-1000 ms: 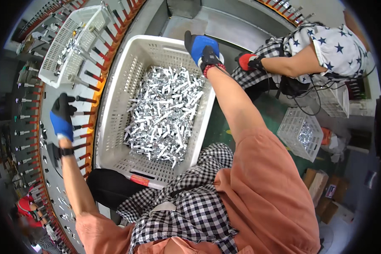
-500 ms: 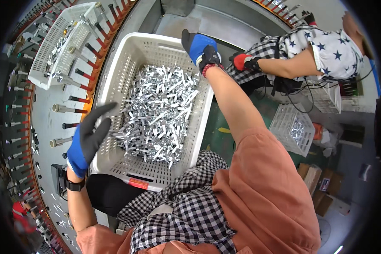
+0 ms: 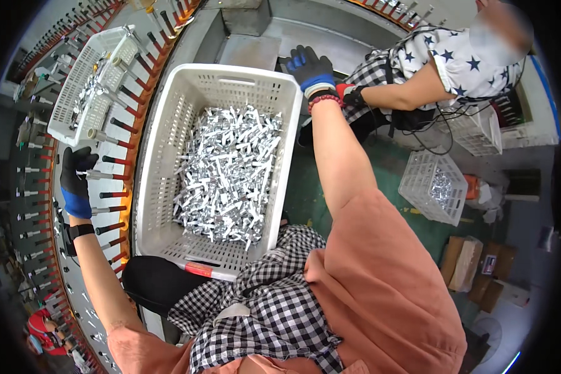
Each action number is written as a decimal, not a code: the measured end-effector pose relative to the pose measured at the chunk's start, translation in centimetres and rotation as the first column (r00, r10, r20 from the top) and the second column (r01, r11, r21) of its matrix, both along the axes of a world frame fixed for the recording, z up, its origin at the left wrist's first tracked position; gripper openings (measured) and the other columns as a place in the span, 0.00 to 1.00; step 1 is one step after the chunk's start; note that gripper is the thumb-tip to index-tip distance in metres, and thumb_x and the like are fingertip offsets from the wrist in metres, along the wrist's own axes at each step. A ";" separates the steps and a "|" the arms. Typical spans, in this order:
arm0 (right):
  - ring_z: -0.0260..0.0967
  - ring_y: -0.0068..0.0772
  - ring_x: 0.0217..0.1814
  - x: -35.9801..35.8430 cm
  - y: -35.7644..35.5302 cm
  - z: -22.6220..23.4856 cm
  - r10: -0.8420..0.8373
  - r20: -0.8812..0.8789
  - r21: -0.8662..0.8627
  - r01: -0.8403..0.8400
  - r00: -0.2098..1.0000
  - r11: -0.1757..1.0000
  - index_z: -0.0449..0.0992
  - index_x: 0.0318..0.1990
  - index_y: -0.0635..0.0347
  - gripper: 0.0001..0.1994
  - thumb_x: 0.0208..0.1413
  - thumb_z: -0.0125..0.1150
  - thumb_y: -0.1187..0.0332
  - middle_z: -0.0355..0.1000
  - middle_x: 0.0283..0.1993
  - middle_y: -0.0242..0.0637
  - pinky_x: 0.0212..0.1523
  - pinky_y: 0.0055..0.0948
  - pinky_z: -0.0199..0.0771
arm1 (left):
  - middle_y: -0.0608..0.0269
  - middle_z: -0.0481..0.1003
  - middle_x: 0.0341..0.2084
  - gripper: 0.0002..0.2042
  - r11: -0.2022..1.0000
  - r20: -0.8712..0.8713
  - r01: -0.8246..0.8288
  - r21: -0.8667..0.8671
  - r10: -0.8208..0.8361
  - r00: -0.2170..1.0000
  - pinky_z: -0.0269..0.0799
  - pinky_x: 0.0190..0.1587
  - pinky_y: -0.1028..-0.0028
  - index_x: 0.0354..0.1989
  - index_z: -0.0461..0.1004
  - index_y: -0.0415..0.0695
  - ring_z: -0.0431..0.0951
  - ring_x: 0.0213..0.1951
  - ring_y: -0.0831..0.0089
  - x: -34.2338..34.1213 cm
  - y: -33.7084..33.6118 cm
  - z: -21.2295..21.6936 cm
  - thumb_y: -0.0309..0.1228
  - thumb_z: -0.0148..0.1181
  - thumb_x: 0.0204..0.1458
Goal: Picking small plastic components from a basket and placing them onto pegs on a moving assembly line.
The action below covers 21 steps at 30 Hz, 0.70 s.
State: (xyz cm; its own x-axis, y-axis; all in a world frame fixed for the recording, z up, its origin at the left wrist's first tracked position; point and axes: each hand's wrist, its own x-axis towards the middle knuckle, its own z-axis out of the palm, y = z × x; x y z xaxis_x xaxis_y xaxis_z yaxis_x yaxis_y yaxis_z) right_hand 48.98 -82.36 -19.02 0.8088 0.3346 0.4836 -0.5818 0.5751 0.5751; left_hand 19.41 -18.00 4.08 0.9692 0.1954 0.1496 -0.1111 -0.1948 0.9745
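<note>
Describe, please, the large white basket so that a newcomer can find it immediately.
Start at the camera wearer's black-checked apron. Just ahead, right of the orange rail, is the perforated white basket, holding many small silver metal parts. It looks larger than the bench-top basket and the floor basket, and a red label marks its near end.

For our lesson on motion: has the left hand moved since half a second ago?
Yes: the left hand moved leftward, away from the big basket.
</note>
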 end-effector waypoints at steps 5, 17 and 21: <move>0.47 0.54 0.81 -4.9 11.3 7.5 -0.513 -0.042 -0.896 0.195 0.858 0.400 0.55 0.76 0.54 0.32 0.70 0.35 0.51 0.52 0.80 0.43 0.75 0.60 0.49 | 0.63 0.77 0.18 0.24 0.805 -0.007 -0.256 0.535 0.307 0.952 0.68 0.29 0.71 0.26 0.78 0.38 0.75 0.22 0.74 -6.6 -3.5 2.8 0.43 0.51 0.71; 0.58 0.59 0.75 -1.2 11.0 8.4 -0.561 0.071 -0.985 0.147 0.825 0.091 0.60 0.74 0.55 0.34 0.69 0.36 0.42 0.61 0.75 0.50 0.73 0.53 0.53 | 0.44 0.79 0.35 0.29 0.644 -0.058 0.402 0.651 -0.485 0.872 0.74 0.42 0.57 0.69 0.67 0.46 0.80 0.37 0.49 3.3 -34.4 3.1 0.26 0.60 0.55; 0.60 0.59 0.73 -0.8 13.0 8.9 -0.502 0.088 -0.978 0.170 0.861 0.121 0.62 0.72 0.55 0.34 0.68 0.38 0.42 0.64 0.72 0.50 0.72 0.52 0.54 | 0.42 0.77 0.29 0.31 0.500 0.081 0.237 0.833 -0.533 0.842 0.72 0.36 0.51 0.71 0.66 0.54 0.78 0.32 0.42 9.1 -38.9 -2.1 0.28 0.59 0.55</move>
